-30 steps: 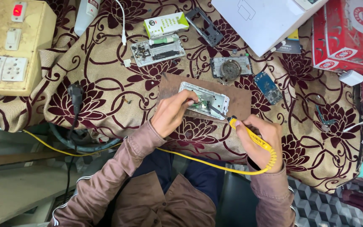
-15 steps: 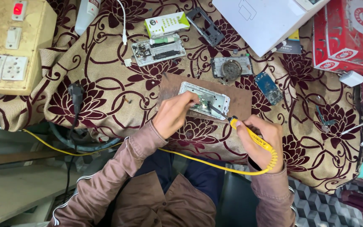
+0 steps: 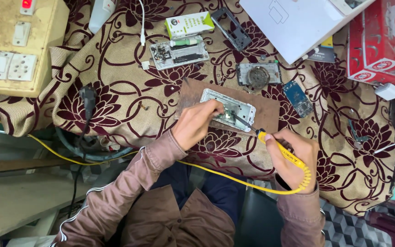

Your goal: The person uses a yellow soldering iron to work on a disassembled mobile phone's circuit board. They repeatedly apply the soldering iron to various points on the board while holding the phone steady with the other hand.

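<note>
Here, at the far left, a cream switchboard (image 3: 12,50) sits on the edge of a maroon floral cloth (image 3: 115,91), with a black plug (image 3: 88,96) lying just right of it and a yellow cord (image 3: 60,153) running below. Further right, near the top, a green box (image 3: 189,24) lies above an opened phone (image 3: 181,52), and a black frame (image 3: 231,28) lies beside them. In the middle a brown board (image 3: 193,93) carries another opened phone (image 3: 228,110), the one under work. The left hand (image 3: 195,126) rests on that phone's near end, fingers pressed down on it and curled together, pinning it to the board. To the right, the right hand (image 3: 293,158) is closed around a yellow soldering iron (image 3: 283,153), whose dark tip reaches to the phone's circuit area. Above lie a round part on a plate (image 3: 258,74) and a blue circuit board (image 3: 297,98). At the top right a white box (image 3: 298,23) sits beside a red carton (image 3: 382,39).
</note>
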